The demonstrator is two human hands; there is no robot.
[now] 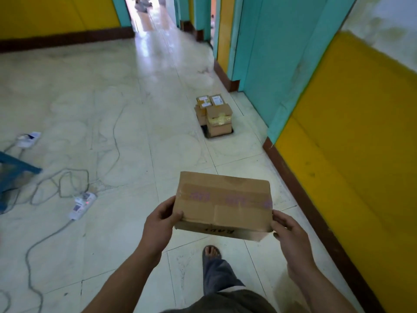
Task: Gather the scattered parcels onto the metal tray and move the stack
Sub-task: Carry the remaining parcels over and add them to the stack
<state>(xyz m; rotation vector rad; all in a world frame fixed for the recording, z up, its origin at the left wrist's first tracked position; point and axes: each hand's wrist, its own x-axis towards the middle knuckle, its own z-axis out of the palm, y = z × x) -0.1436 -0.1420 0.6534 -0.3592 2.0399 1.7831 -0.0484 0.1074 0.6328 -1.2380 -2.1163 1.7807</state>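
Closest to the camera is the person's own leg in grey trousers, the sandalled foot (211,253) planted on the pale, glossy tiled floor (126,245). Above it, both bare forearms reach forward and carry a flat brown cardboard parcel sealed with clear tape bearing faint purple print (223,199). It is held clear of the floor, roughly level, with its long side across the view. The left hand (161,219) grips the parcel's near left corner, thumb lying on the top face and fingers curled underneath. The right hand (287,229) clasps the near right corner, thumb at the upper edge and the rest wrapped round the end, where a scrap of tape hangs loose. To the left on the floor lies a white power strip with a red light (82,205), grey cables looping away from it. Beside that stands part of a blue metal frame (13,170), and farther back is a second white power strip (28,138). Well ahead of the carried parcel, near the right-hand wall, a shallow metal tray (209,137) rests on the floor. It holds a stack of smaller brown cardboard parcels (216,114), the front one bound with yellowish tape and some bearing white labels. The yellow wall with a brown skirting board (352,132) runs along the right, followed by teal door panels (270,53). At the far end, a bright doorway shows someone's feet (142,3).
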